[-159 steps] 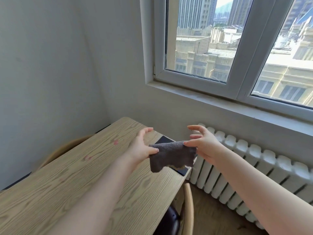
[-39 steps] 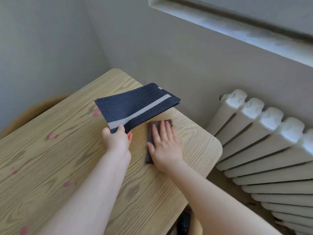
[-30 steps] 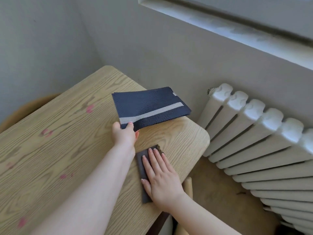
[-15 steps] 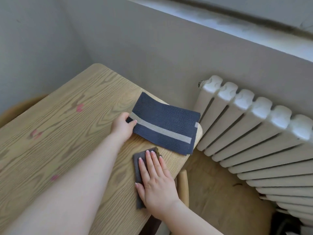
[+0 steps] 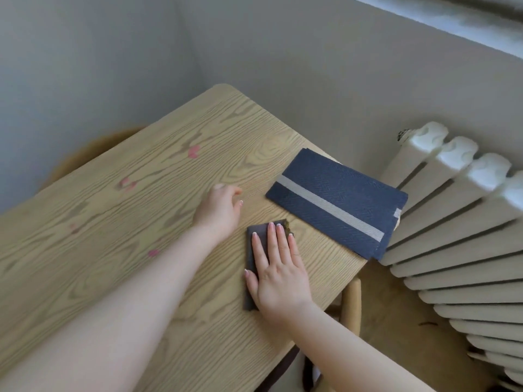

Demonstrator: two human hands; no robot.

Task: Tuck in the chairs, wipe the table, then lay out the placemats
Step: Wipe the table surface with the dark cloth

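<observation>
Right hand [image 5: 278,274] flat on cloth [image 5: 256,260], pinning it to table [image 5: 141,222], no closed grip. Left hand [image 5: 219,212] loose, empty. Pink stains [image 5: 128,183] lie left of cloth; placemats [image 5: 336,203] ahead-right, long axis diagonal. Wipe leftward next, probably.

Single view only, head-worn and wide-angle, looking forward and steeply down from above the near edge of the tabletop [image 5: 141,222]. It faces a room corner at upper left of frame, with the radiator [image 5: 458,236] along the right edge. Range is close: both forearms enter from the bottom and fill the lower frame. Straight edges bow toward the margins. No second view to compare.
</observation>
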